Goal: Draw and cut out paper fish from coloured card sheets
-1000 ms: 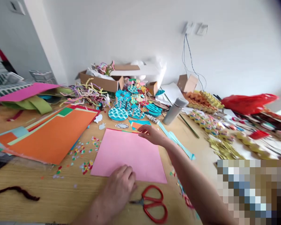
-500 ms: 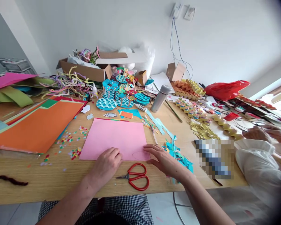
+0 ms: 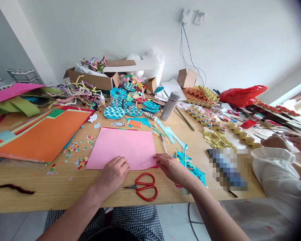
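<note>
A pink sheet of paper [image 3: 122,144] lies in front of me, with a drawn oval outline near its lower right corner. My left hand [image 3: 115,171] rests on its lower edge, fingers slightly bent and lying on the paper. At the lower right corner, my right hand [image 3: 169,166] has the sheet's edge between fingers and thumb; a strip of red shows beneath that corner. Just below the sheet, between my hands, lie red-handled scissors [image 3: 142,186], blades pointing left.
Orange sheets [image 3: 47,137] and paper confetti [image 3: 81,162] lie left. Blue scraps [image 3: 190,167] are right of my right hand. A grey flask [image 3: 170,106], blue wavy crafts [image 3: 114,112] and cardboard boxes [image 3: 95,78] stand behind. Another person's sleeve [image 3: 273,167] is at far right.
The sheet's lower right corner is slightly raised, and red now shows under it. My right hand's fingers have closed in on that edge. The view has shifted a little.
</note>
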### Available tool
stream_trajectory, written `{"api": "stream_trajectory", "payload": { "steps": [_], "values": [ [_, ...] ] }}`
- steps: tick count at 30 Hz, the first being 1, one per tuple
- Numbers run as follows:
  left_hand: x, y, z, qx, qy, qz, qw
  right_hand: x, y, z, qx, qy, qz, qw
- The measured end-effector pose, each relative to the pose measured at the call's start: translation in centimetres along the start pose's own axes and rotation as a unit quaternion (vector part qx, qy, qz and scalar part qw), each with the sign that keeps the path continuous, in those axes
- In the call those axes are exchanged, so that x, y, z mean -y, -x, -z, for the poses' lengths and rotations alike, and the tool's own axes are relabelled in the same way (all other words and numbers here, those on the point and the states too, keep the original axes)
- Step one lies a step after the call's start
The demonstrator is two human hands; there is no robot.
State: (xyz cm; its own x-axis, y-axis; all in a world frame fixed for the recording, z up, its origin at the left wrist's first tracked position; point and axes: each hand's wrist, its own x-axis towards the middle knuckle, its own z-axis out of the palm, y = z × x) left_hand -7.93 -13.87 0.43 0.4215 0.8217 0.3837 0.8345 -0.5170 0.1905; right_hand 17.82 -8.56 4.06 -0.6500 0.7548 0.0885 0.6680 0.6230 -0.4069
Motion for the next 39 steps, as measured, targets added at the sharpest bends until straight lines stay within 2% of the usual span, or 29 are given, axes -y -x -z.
{"api": "stream_trajectory", "payload": {
  "steps": [4,8,10,13,15,16,17,18,19,21,22,23,25,27,29,31,33,36,39],
  "values": [
    [0.1,-0.1,0.1,-0.023,0.034,0.006,0.999,0.3,-0.4,0.6,-0.049,-0.005,0.025,0.998],
    [-0.2,0.0,0.9,-0.116,0.094,0.033,0.988,0.5,-0.8,1.2,-0.099,-0.027,0.008,0.995],
    [-0.9,0.2,1.7,-0.166,0.138,0.06,0.975,0.7,-1.0,1.4,-0.123,-0.047,-0.02,0.991],
    [-2.4,0.8,2.8,-0.207,0.223,0.113,0.946,1.4,-1.2,1.4,-0.173,-0.054,-0.033,0.983],
    [-3.4,1.0,3.2,-0.173,0.317,0.171,0.917,2.3,-1.2,1.3,-0.219,-0.04,-0.013,0.975],
    [-3.8,1.0,3.3,-0.134,0.388,0.212,0.887,2.8,-1.1,1.2,-0.242,-0.03,0.003,0.97],
    [-4.0,0.8,3.4,-0.094,0.472,0.258,0.838,3.4,-0.9,1.1,-0.263,-0.018,0.02,0.964],
    [-4.1,0.6,3.3,-0.063,0.559,0.303,0.769,4.0,-0.6,0.9,-0.279,-0.008,0.037,0.96],
    [-4.1,0.3,3.3,-0.043,0.641,0.341,0.686,4.6,-0.2,0.7,-0.29,0.002,0.053,0.956],
    [-4.0,-0.6,3.2,-0.05,0.76,0.384,0.521,5.8,0.8,-0.1,-0.293,0.021,0.081,0.952],
    [-3.9,-1.0,3.2,-0.072,0.794,0.392,0.458,6.3,1.4,-0.6,-0.286,0.03,0.093,0.953],
    [-3.9,-1.3,3.1,-0.105,0.81,0.402,0.414,6.7,2.1,-1.2,-0.276,0.04,0.105,0.955],
    [-3.8,-1.9,3.0,-0.193,0.796,0.44,0.368,7.2,3.4,-2.4,-0.255,0.057,0.141,0.955],
    [-3.9,-2.0,2.8,-0.26,0.755,0.489,0.351,7.5,4.4,-3.6,-0.246,0.066,0.174,0.951],
    [-4.1,-1.9,2.6,-0.28,0.734,0.512,0.348,7.5,5.2,-4.6,-0.274,0.063,0.173,0.944],
    [-4.1,-1.6,2.9,-0.29,0.735,0.499,0.357,7.3,5.7,-5.2,-0.321,0.047,0.142,0.935],
    [-4.1,-1.3,3.5,-0.313,0.733,0.477,0.37,6.9,5.9,-5.5,-0.328,0.029,0.107,0.938],
    [-3.7,-1.5,5.1,-0.332,0.733,0.439,0.4,6.3,5.6,-5.7,-0.242,0.045,0.103,0.964],
    [-2.7,-2.4,6.5,-0.316,0.751,0.38,0.438,6.0,4.9,-6.0,-0.168,0.092,0.128,0.973]
  ]
}}
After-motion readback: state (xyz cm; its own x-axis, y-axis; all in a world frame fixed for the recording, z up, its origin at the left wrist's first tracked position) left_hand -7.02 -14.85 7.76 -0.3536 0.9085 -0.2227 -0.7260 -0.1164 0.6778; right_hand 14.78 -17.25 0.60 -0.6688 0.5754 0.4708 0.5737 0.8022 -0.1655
